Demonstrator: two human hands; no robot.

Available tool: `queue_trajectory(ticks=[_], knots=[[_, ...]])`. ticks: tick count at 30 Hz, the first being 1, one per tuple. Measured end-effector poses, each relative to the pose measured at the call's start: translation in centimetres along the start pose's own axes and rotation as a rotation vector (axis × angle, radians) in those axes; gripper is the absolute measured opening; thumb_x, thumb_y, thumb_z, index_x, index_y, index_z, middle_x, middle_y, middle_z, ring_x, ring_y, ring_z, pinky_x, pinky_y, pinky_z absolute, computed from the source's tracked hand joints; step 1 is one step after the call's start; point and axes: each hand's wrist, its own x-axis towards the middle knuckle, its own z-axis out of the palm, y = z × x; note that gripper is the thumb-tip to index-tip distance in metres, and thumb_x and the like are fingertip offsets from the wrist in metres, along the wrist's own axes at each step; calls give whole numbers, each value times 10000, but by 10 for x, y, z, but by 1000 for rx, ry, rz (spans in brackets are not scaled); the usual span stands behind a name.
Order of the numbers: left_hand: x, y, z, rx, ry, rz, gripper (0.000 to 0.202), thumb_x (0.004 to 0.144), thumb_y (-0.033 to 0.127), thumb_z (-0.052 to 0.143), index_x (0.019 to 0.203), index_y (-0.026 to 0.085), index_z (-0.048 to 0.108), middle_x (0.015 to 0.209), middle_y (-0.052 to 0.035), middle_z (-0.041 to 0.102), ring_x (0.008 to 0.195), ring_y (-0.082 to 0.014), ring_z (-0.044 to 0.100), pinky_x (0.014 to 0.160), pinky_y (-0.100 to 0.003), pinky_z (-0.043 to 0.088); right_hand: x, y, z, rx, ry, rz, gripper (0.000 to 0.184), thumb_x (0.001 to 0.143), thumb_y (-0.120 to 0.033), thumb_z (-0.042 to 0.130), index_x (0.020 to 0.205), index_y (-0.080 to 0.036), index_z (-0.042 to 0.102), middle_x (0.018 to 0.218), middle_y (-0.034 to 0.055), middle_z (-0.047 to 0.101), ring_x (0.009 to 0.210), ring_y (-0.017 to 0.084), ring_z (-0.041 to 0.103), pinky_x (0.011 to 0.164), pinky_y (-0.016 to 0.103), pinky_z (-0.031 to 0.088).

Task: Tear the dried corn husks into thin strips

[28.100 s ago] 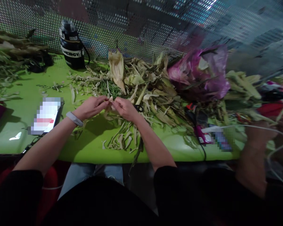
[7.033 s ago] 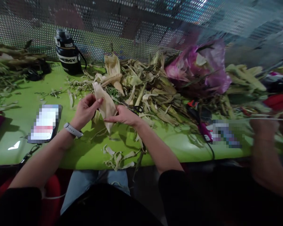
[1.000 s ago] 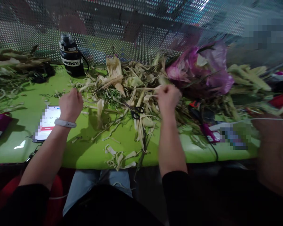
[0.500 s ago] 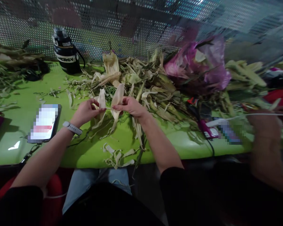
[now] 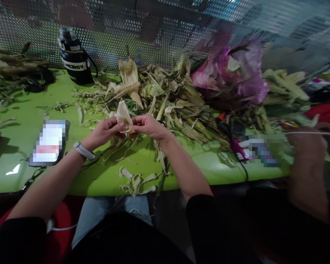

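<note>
My left hand (image 5: 106, 130) and my right hand (image 5: 148, 126) meet above the green table (image 5: 99, 179), fingertips almost touching. Between them a pale corn husk (image 5: 123, 113) stands up, pinched from the left by my left thumb and fingers. My right hand also pinches pale husk at its lower right edge; whether this is one piece or two laid together I cannot tell. Just beyond my hands lies a heap of dry and greenish husks (image 5: 178, 91). Torn husk strips (image 5: 137, 183) lie near the table's front edge.
A dark bottle (image 5: 75, 62) stands at the back left, by a perforated metal screen (image 5: 107, 44). A phone (image 5: 49, 141) lies left of my arm. A pink plastic bag (image 5: 252, 77) sits at the right. A co-worker's arm (image 5: 307, 165) reaches in at far right.
My hands have come together. The two pale husk pieces, held apart before, are now brought together, with one upright piece showing between my fingers.
</note>
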Motion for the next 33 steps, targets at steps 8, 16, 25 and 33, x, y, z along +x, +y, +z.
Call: queue_trajectory(ticks=[8, 16, 25, 33], knots=[[-3, 4, -8, -41, -93, -62, 463, 856, 543, 665, 1046, 122, 707, 923, -76, 731, 794, -157, 689, 735, -275, 583, -2, -5, 3, -26, 86, -31, 342, 677, -350, 850, 838, -136, 637, 777, 5, 683, 706, 125, 659, 652, 261, 583], [-2, 3, -14, 21, -132, -20, 388, 867, 507, 656, 992, 140, 667, 855, -50, 731, 693, -137, 707, 669, -252, 590, -4, -8, 2, -154, 44, -61, 348, 724, -456, 800, 812, -133, 704, 728, 6, 659, 691, 124, 621, 659, 278, 572], [-5, 7, -18, 326, -100, 33, 284, 911, 391, 571, 946, 132, 680, 746, -56, 728, 639, -148, 681, 600, -237, 541, -8, -11, 10, -322, 43, -38, 291, 789, -432, 722, 842, -149, 686, 789, 15, 673, 720, 140, 630, 696, 280, 568], [-7, 9, -17, 217, -157, -56, 292, 890, 373, 607, 1046, 134, 671, 733, -49, 716, 612, -165, 706, 593, -260, 576, -8, -9, 10, -309, 47, -20, 287, 821, -457, 697, 878, -177, 671, 854, 29, 695, 756, 172, 693, 696, 298, 571]])
